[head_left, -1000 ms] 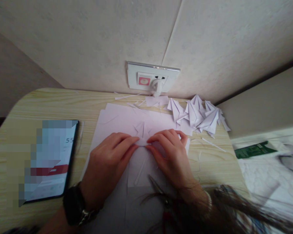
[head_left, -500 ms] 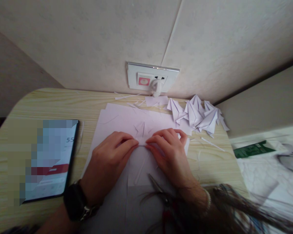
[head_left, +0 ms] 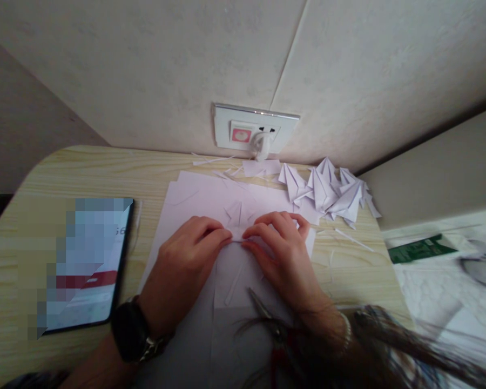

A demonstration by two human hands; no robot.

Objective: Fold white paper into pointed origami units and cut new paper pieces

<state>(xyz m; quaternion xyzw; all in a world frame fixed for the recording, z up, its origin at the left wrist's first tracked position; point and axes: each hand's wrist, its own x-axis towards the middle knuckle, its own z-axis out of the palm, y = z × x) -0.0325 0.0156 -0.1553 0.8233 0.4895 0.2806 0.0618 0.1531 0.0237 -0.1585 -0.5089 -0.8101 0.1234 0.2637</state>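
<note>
Both the left hand [head_left: 186, 262] and right hand [head_left: 285, 256] pinch a folded paper [head_left: 237, 232] by its near edge, on white sheets [head_left: 194, 189] left of the far paper shapes [head_left: 323, 189]. It should be light and easy to rip, so pinch the ends softly.

At seven o'clock I wear a black, rounded-square watch [head_left: 129, 330] with silvery links [head_left: 148, 348]; at five, a pale beaded bracelet [head_left: 347, 334].
</note>
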